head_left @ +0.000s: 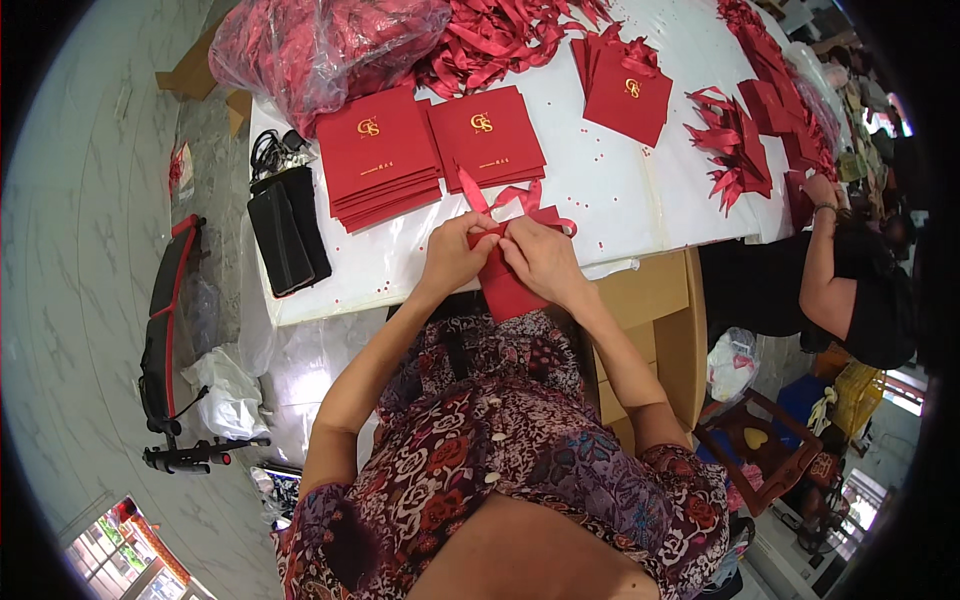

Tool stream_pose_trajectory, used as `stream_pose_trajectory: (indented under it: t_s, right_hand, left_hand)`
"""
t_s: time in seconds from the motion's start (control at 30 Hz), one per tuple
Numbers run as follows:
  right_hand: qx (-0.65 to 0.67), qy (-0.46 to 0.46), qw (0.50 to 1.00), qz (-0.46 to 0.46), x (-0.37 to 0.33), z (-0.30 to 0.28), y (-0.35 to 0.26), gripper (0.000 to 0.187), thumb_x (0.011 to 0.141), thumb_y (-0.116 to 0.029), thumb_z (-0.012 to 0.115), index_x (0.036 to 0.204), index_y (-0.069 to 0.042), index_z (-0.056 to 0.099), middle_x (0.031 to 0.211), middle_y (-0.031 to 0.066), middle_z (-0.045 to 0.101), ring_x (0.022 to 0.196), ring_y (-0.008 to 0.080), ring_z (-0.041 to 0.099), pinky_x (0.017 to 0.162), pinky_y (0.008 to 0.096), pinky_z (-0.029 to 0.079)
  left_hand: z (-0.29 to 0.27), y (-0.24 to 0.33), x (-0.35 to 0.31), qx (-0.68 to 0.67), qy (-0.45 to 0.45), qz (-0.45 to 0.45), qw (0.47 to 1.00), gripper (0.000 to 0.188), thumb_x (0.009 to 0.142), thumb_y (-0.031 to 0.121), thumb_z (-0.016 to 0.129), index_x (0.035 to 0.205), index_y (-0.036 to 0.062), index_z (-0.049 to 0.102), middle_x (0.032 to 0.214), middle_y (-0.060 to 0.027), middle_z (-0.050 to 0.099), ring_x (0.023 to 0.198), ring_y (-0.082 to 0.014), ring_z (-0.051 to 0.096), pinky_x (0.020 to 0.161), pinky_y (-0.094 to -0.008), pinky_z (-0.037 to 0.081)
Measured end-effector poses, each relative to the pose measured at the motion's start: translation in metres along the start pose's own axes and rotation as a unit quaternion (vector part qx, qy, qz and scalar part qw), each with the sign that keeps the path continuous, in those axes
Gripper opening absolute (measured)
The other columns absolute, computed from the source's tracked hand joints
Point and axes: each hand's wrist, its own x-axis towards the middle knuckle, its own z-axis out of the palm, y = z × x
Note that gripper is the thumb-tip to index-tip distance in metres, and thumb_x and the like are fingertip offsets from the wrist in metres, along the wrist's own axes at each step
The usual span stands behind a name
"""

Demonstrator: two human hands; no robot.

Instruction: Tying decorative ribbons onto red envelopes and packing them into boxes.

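At the table's near edge I hold a flat red paper bag (510, 293), which hangs partly over the edge. My left hand (457, 255) is closed, its thumb and fingertips pinching the bag's upper part. Close beside it, my right hand (545, 260) also pinches there, fingers bent. A red ribbon (474, 190) sticks out beyond my fingers and loops to the right; how it joins the bag is hidden by my hands. Just past them lie two stacks of flat red bags with gold print, a left stack (378, 150) and a right stack (487, 135).
A clear plastic bag of red material (320, 50) and a heap of red ribbons (500, 40) lie at the back. Beribboned red bags (628, 95) are further right. A black phone (283, 235) rests at left. An open cardboard box (680, 340) stands below; another person's arm (825, 260) is at right.
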Motion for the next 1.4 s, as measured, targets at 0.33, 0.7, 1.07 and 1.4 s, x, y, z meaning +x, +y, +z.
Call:
stream_pose_trajectory:
  t_s: [0.33,0.7,1.07,1.4]
  right_hand:
    - [-0.031,0.06,0.997,0.04,-0.007,0.017,-0.013,0.016,0.087,-0.016,0.065,0.085,-0.003,0.054,0.08,0.0158,0.06,0.07,0.0353,0.063,0.057,0.0463,0.048]
    - [0.11,-0.048,0.992,0.047,-0.003,-0.015,-0.008,0.014,0.095,-0.015,0.059,0.094,-0.001,0.06,0.088,0.0169,0.062,0.08,0.0374,0.062,0.07,0.0453,0.049]
    - [0.192,-0.175,0.949,0.177,0.041,-0.047,0.016,0.019,0.093,-0.019,0.064,0.093,-0.001,0.067,0.077,0.0041,0.062,0.07,0.0106,0.057,0.065,0.0299,0.047]
    - [0.313,-0.262,0.904,0.132,0.043,-0.026,0.041,0.019,0.096,-0.016,0.061,0.095,0.001,0.07,0.08,0.0015,0.067,0.074,0.0049,0.057,0.066,0.0242,0.047]
  left_hand:
    - [0.005,0.035,-0.019,0.182,0.097,0.133,0.969,0.015,0.08,0.006,0.067,0.095,0.0075,0.069,0.082,-0.0128,0.063,0.082,-0.0312,0.06,0.071,-0.0421,0.05]
    - [-0.011,0.029,-0.01,0.082,0.042,0.091,0.992,0.021,0.082,0.014,0.074,0.1,0.0063,0.068,0.08,-0.0088,0.064,0.067,-0.0257,0.058,0.062,-0.0363,0.047]
    - [-0.019,0.044,-0.009,0.182,0.035,0.229,0.955,0.015,0.079,0.01,0.074,0.092,0.0097,0.067,0.081,-0.0055,0.063,0.074,-0.0267,0.055,0.067,-0.0374,0.047]
    - [-0.012,0.037,-0.005,0.183,0.019,0.267,0.946,0.012,0.079,0.008,0.074,0.09,0.0105,0.068,0.083,-0.0045,0.062,0.077,-0.0257,0.054,0.067,-0.036,0.047]
